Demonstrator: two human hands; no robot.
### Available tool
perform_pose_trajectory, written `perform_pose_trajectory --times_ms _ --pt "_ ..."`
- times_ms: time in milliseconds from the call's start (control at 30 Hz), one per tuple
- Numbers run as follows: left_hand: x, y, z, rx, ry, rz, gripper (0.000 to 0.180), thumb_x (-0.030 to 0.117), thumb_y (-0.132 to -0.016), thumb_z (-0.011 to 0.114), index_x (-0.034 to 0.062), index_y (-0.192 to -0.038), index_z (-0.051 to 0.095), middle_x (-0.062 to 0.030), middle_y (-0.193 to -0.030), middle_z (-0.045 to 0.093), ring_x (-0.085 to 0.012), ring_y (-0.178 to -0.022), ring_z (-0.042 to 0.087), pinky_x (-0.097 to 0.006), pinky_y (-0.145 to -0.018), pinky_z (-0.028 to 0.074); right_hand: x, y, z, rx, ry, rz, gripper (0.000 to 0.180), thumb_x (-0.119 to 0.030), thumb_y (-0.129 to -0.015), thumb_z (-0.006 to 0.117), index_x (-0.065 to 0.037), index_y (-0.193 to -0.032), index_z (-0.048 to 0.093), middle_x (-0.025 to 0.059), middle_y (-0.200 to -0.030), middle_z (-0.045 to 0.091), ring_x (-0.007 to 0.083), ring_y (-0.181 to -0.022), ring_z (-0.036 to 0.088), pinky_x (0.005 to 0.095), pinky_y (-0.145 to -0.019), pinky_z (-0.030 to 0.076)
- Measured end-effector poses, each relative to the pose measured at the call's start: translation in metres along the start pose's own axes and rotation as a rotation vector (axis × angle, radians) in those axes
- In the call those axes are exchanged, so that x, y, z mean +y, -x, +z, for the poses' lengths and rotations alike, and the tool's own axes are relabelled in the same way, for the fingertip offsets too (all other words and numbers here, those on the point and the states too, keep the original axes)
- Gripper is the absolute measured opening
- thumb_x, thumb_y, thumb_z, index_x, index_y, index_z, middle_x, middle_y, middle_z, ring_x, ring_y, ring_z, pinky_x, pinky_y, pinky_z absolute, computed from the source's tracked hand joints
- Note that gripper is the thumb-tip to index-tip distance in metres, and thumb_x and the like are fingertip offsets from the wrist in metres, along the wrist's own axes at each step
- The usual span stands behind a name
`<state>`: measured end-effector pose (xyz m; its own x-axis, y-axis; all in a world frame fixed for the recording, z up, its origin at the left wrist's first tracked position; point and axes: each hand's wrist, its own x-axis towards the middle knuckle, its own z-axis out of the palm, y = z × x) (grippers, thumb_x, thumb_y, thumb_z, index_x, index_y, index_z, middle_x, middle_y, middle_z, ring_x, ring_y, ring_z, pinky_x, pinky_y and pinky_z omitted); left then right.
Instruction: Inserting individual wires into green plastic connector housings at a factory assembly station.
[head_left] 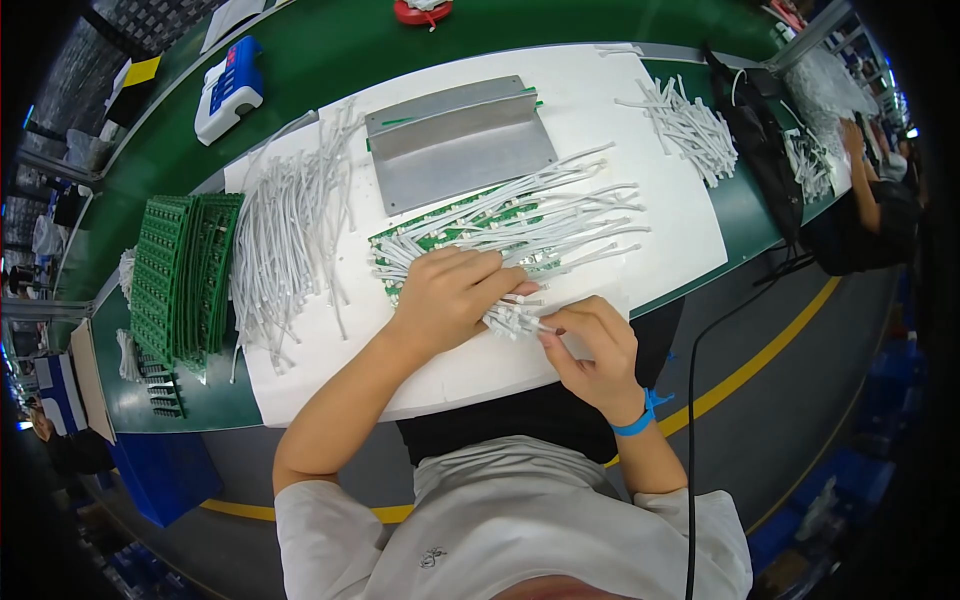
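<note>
"Fingers (582,322): how are they held?"
"A white wire tip (540,326) is pinched by the right hand (602,358); a bunch (512,319) is clasped by the left hand (450,290)."
"Progress?"
"The green board (430,243), at eleven o'clock from both, seems partly wired. Apparently left: limp wires (285,225) toward ten, rigid spares (163,275) stacked at nine."

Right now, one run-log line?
left hand: over white cables; right hand: pinching at white connectors; green board: under cables; metal bracket: beyond board

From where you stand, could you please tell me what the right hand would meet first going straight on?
The right hand would likely meet the bunched white cable ends first, though exact depth is unclear.
</note>
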<state>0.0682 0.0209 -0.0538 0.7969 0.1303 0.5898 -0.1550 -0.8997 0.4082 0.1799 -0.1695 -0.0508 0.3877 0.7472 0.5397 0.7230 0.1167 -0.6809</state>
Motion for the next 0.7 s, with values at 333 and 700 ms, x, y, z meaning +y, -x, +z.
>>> perform_pose_trajectory --times_ms 333,700 --pt "0.001 0.000 -0.001 -0.077 -0.044 0.025 0.051 0.009 -0.063 0.080 0.0128 -0.114 0.073 -0.0001 -0.073 0.054 -0.0199 -0.061 0.055 -0.032 -0.055 0.039 -0.008 -0.020 -0.038 0.071 -0.598 0.381 0.010 0.004 -0.092 0.065 0.001 -0.097 0.058 0.0103 -0.095 0.064 0.0151 -0.088 0.061 0.0289 -0.082 0.049" --pt "0.004 0.001 0.008 -0.150 -0.066 -0.026 0.055 0.011 -0.072 0.080 0.0131 -0.125 0.069 -0.0012 -0.072 0.056 -0.0219 -0.067 0.056 -0.034 -0.063 0.039 -0.011 -0.049 -0.035 0.752 -1.225 0.505 0.030 -0.037 -0.110 0.050 -0.009 -0.105 0.060 -0.0036 -0.073 0.039 0.0082 -0.055 0.036 0.0285 -0.063 0.048"
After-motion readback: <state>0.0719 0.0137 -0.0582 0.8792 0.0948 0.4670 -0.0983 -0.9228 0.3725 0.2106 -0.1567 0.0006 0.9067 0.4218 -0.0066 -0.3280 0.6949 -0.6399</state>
